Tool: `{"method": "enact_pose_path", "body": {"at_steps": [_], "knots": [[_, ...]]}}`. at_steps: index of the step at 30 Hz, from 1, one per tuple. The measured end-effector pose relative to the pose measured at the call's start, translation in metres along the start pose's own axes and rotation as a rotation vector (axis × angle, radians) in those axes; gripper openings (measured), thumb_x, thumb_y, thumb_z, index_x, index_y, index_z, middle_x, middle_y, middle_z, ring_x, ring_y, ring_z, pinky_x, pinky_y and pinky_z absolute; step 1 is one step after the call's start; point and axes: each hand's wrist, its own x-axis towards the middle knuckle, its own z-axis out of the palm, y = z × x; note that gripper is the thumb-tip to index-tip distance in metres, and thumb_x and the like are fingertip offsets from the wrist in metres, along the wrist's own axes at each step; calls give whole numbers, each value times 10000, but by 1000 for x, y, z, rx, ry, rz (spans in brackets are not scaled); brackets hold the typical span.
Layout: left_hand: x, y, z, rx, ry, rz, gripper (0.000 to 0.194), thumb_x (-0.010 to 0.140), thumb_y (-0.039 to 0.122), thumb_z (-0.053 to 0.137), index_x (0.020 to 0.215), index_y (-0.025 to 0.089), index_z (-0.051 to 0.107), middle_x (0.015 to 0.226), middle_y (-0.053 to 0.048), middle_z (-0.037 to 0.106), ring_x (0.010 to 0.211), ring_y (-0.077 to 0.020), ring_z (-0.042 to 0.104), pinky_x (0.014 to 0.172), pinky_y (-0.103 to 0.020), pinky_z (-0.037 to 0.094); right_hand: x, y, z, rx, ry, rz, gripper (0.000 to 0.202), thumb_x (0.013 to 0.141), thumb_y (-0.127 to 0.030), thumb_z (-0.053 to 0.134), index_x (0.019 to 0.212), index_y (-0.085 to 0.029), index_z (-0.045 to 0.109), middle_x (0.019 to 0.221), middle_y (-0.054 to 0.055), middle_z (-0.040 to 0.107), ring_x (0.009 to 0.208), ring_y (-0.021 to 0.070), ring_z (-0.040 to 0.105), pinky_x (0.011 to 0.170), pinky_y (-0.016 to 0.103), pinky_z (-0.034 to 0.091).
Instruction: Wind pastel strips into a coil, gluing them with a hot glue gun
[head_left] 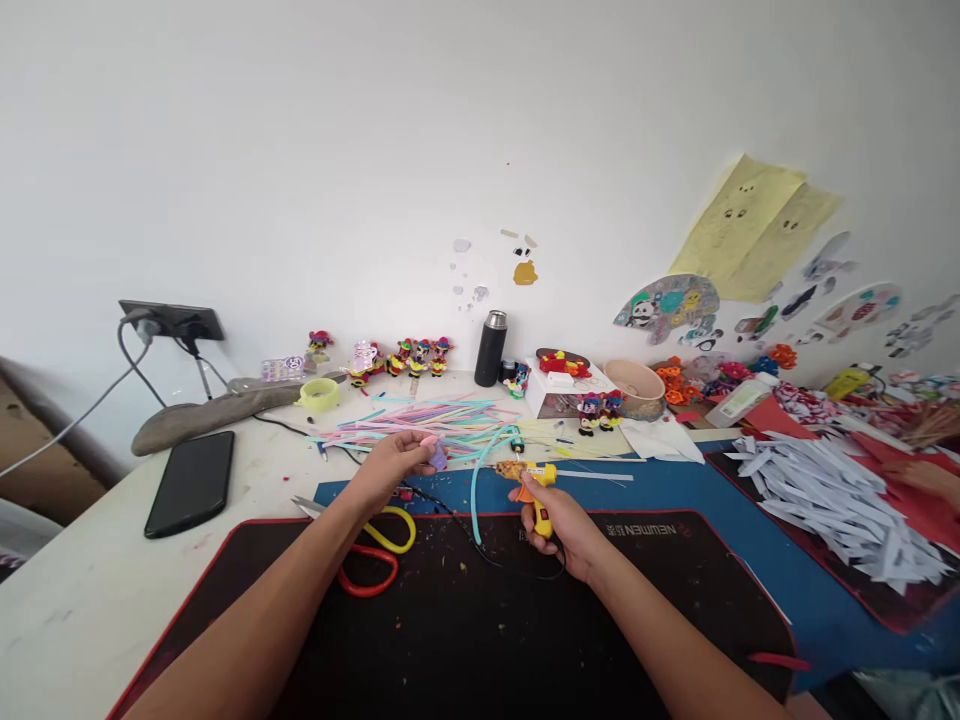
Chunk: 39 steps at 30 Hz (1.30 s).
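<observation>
My right hand (564,528) is wrapped round the grip of a yellow hot glue gun (541,512), its glue-stained nozzle pointing left. Between thumb and fingers of my left hand (397,465) is a small purple and pink piece (436,455); its exact kind is too small to make out. The nozzle and this piece are apart. A bent light-blue pipe cleaner (475,500) lies between the hands. Scissors with one yellow and one red handle (369,590) rest on the black mat (480,640) beside my left forearm. Many pastel pipe cleaners (420,425) are spread behind my left hand.
On the left lie a phone (190,485) and yellow tape (319,394). A black bottle (491,350) and several small figures (421,357) stand by the wall. White paper strips (840,510) are heaped at right, near another person's hand (930,480). A black cable (517,573) crosses the mat.
</observation>
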Motion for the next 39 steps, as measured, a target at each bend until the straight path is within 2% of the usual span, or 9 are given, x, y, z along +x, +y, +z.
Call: {"method": "enact_pose_path", "body": {"at_steps": [7, 11, 17, 23, 28, 32, 35, 39], "knots": [[-1, 2, 1, 13, -16, 13, 460, 666, 513, 904, 891, 156, 720, 901, -94, 777, 834, -223, 728, 725, -301, 588, -1, -4, -18, -169, 10, 28, 524, 961, -644, 571, 1033, -132, 660, 607, 16, 660, 388, 102, 547, 327, 167, 253], [-1, 3, 1, 7, -8, 31, 442, 673, 500, 901, 891, 158, 726, 905, -93, 775, 823, -219, 722, 708, -295, 586, -2, -4, -32, -449, 37, 15, 527, 974, -661, 536, 990, -144, 634, 653, 65, 727, 411, 137, 626, 321, 183, 271], [-3, 5, 2, -4, -12, 36, 479, 655, 520, 916, 901, 155, 726, 883, -91, 771, 816, -211, 719, 712, -295, 586, -4, -7, -54, -857, 175, -59, 527, 960, -679, 543, 760, -192, 569, 619, 71, 726, 373, 151, 615, 371, 234, 314], [-3, 5, 2, -18, -8, 25, 521, 650, 547, 917, 916, 156, 700, 864, -88, 765, 841, -213, 729, 746, -302, 590, -19, -12, -60, -914, 159, -67, 531, 991, -672, 446, 900, -194, 658, 574, 27, 696, 416, 169, 634, 425, 243, 347], [-3, 5, 3, -8, -41, 26, 548, 652, 578, 904, 928, 158, 685, 884, -80, 763, 842, -211, 725, 746, -302, 586, -28, -18, -42, -911, 257, -306, 491, 971, -632, 488, 805, -203, 660, 477, -36, 524, 408, 157, 506, 453, 258, 334], [-2, 1, 2, 15, -35, 22, 534, 664, 578, 893, 938, 174, 677, 906, -72, 764, 870, -222, 724, 750, -311, 589, -14, -17, -9, -798, 169, -463, 421, 952, -580, 547, 865, -192, 685, 571, -19, 569, 495, 157, 528, 517, 264, 386], [2, -5, 0, 0, -15, 25, 545, 641, 577, 904, 930, 178, 672, 881, -69, 760, 864, -233, 726, 751, -332, 596, 7, -11, 17, -695, 95, -487, 390, 956, -553, 555, 953, -188, 692, 554, -29, 546, 495, 163, 519, 528, 274, 393], [7, -12, -2, -40, -8, 44, 508, 649, 532, 913, 921, 177, 672, 869, -62, 748, 837, -221, 721, 734, -324, 597, 35, -8, 45, -537, 48, -521, 364, 943, -535, 585, 1023, -192, 679, 548, -57, 471, 492, 153, 449, 497, 269, 330]]}}
